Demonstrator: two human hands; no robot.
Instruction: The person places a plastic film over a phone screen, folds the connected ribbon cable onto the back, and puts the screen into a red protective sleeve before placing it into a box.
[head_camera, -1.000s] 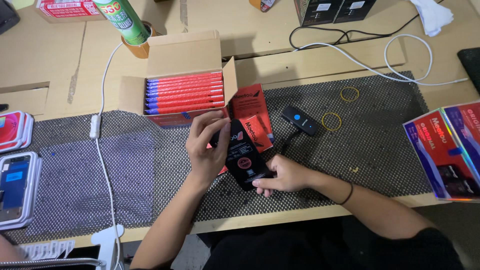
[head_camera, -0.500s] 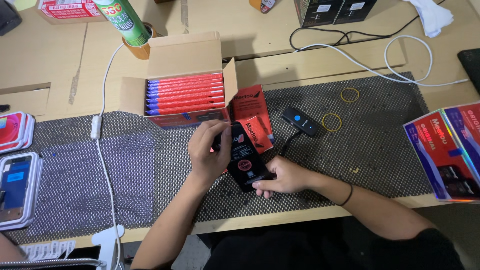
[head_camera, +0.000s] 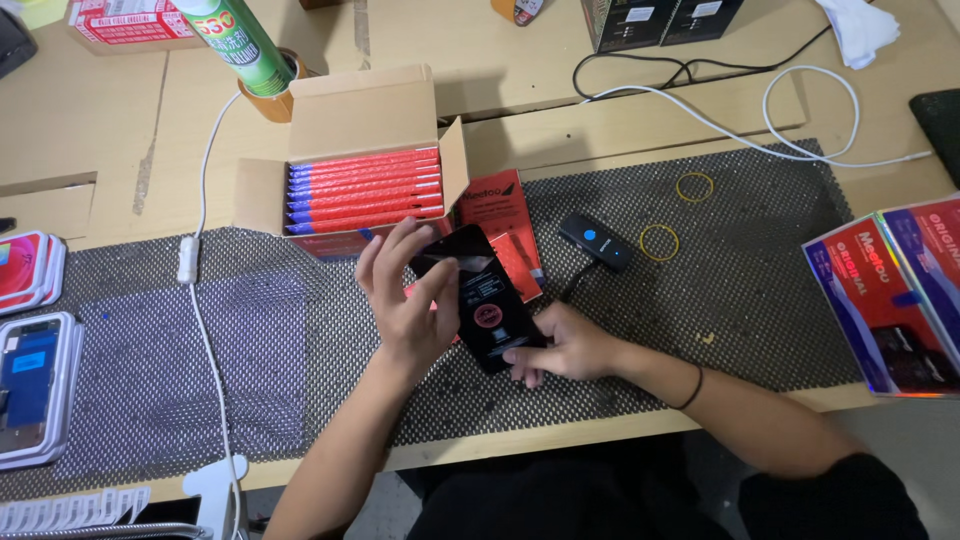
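A black phone screen panel (head_camera: 485, 300) with a round red sticker lies tilted over the black mesh mat (head_camera: 740, 300). My left hand (head_camera: 400, 300) grips its upper left edge, thumb and fingers on the top end. My right hand (head_camera: 560, 345) holds its lower right corner from below. Under the panel sits a flat red box (head_camera: 503, 232). Just behind stands an open cardboard carton (head_camera: 360, 130) filled with several red and blue flat boxes.
A small black scanner (head_camera: 594, 241) with a cable lies right of the red box, near two yellow rubber bands (head_camera: 659, 242). Red and blue boxes (head_camera: 895, 290) sit at the right edge. White trays (head_camera: 35, 385) with screens lie at left. A green spray can (head_camera: 235, 40) stands behind.
The panel has shifted slightly and tilted flatter in my hands. My left hand's fingers have moved up along its top end. My right hand stays at the lower corner.
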